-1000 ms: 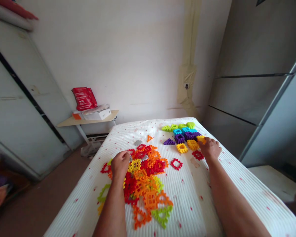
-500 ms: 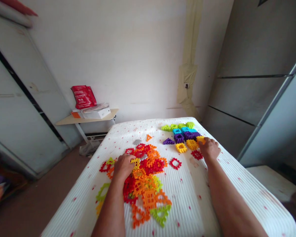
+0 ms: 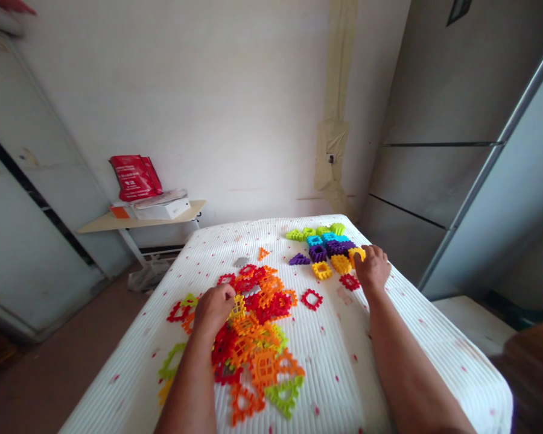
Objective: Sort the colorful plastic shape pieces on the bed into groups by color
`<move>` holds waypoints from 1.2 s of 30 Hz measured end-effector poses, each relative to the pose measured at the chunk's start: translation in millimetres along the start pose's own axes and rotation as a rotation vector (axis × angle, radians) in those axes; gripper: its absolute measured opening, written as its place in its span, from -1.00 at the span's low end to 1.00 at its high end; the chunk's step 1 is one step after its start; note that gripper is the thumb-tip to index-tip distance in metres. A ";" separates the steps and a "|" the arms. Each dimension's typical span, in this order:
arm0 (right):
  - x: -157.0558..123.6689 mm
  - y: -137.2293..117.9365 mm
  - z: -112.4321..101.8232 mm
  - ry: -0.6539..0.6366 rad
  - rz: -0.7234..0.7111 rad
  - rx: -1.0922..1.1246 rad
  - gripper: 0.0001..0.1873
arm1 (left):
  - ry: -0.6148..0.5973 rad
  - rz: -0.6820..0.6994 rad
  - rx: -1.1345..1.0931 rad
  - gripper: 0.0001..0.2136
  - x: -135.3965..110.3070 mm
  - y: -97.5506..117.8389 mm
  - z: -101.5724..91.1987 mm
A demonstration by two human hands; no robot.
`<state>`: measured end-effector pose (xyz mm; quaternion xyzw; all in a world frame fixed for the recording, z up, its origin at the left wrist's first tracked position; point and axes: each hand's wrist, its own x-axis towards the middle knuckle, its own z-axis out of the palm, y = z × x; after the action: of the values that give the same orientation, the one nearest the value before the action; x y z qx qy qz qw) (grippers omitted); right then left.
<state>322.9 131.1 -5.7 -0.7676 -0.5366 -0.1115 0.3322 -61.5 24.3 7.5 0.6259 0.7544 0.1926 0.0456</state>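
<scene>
Right grip [image 3: 373, 267] on yellow piece [image 3: 355, 255]

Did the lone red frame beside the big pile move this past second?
No: the red frame keeps its place against the wall socket; both slid left in view together.

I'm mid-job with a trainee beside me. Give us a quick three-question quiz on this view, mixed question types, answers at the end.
1. What colour is the toothed piece that the right hand touches?
A) red
B) yellow
C) blue

2. True or false: the lone orange triangle lies apart from the mixed pile, beyond its far end.

3. Order these sorted rows from nearest to farthest from the person: lime row, purple row, yellow row, blue row.

Key: 1. B. 2. True. 3. Yellow, purple, blue, lime.
</scene>
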 end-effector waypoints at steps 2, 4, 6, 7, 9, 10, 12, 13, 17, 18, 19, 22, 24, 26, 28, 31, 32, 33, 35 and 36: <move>-0.3 -0.5 0.5 0.018 -0.020 0.014 -0.66 | -0.003 -0.008 -0.013 -0.88 -0.9 2.0 -1.4; -1.0 -2.0 0.6 0.044 -0.056 0.027 -0.67 | 0.029 -0.003 -0.049 -0.86 -0.4 2.1 -0.9; -2.4 -4.9 0.0 0.072 -0.104 0.040 -0.68 | 0.087 0.007 -0.110 -0.83 1.2 0.0 1.5; -3.4 -6.9 -0.7 0.084 -0.131 0.049 -0.69 | 0.120 0.010 -0.147 -0.80 2.2 -1.6 3.1; -6.0 -12.3 -2.5 0.105 -0.189 0.074 -0.69 | 0.179 0.018 -0.219 -0.73 4.2 -4.9 6.4; -7.8 -15.6 -3.5 0.108 -0.225 0.094 -0.69 | 0.202 0.024 -0.251 -0.70 5.1 -6.3 7.8; -12.3 -23.6 -5.0 0.107 -0.313 0.153 -0.69 | 0.239 0.037 -0.306 -0.67 6.2 -8.0 10.0; -15.4 -28.2 -5.4 0.104 -0.362 0.192 -0.69 | 0.252 0.043 -0.332 -0.67 6.5 -8.4 11.0; -34.7 -50.5 -5.9 0.069 -0.546 0.398 -0.71 | 0.272 0.070 -0.424 -0.74 6.0 -6.0 15.8; -41.1 -56.7 -6.4 0.041 -0.579 0.452 -0.71 | 0.275 0.084 -0.443 -0.77 5.5 -4.5 17.2; -48.0 -63.1 -7.1 0.006 -0.605 0.505 -0.72 | 0.281 0.102 -0.457 -0.81 4.8 -2.6 18.4; -68.7 -81.7 -11.9 -0.131 -0.638 0.651 -0.75 | 0.313 0.172 -0.461 -0.89 2.2 4.9 19.5; -81.1 -92.9 -16.4 -0.217 -0.633 0.728 -0.77 | 0.336 0.227 -0.433 -0.92 0.0 10.6 17.6; -91.8 -102.9 -21.1 -0.291 -0.616 0.800 -0.79 | 0.364 0.292 -0.394 -0.92 -2.4 16.5 14.0; -101.2 -111.7 -25.3 -0.373 -0.583 0.875 -0.80 | 0.396 0.362 -0.352 -0.90 -5.3 22.6 10.0; -113.2 -122.5 -30.3 -0.507 -0.509 0.956 -0.79 | 0.443 0.448 -0.297 -0.86 -9.7 31.8 6.2; -116.6 -125.3 -31.6 -0.543 -0.490 0.968 -0.78 | 0.454 0.474 -0.282 -0.86 -11.0 34.7 5.9; -119.6 -127.7 -32.8 -0.569 -0.477 0.973 -0.76 | 0.467 0.500 -0.267 -0.86 -12.2 37.3 6.1; -124.2 -131.2 -34.6 -0.592 -0.463 0.972 -0.71 | 0.498 0.560 -0.233 -0.85 -14.2 42.2 7.3; -125.8 -132.2 -35.2 -0.591 -0.458 0.967 -0.69 | 0.520 0.593 -0.217 -0.85 -15.0 44.4 8.2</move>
<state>160.5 41.5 6.1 -0.3934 -0.7474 0.2937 0.4477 -14.7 18.1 12.9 0.7383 0.5028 0.4277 -0.1384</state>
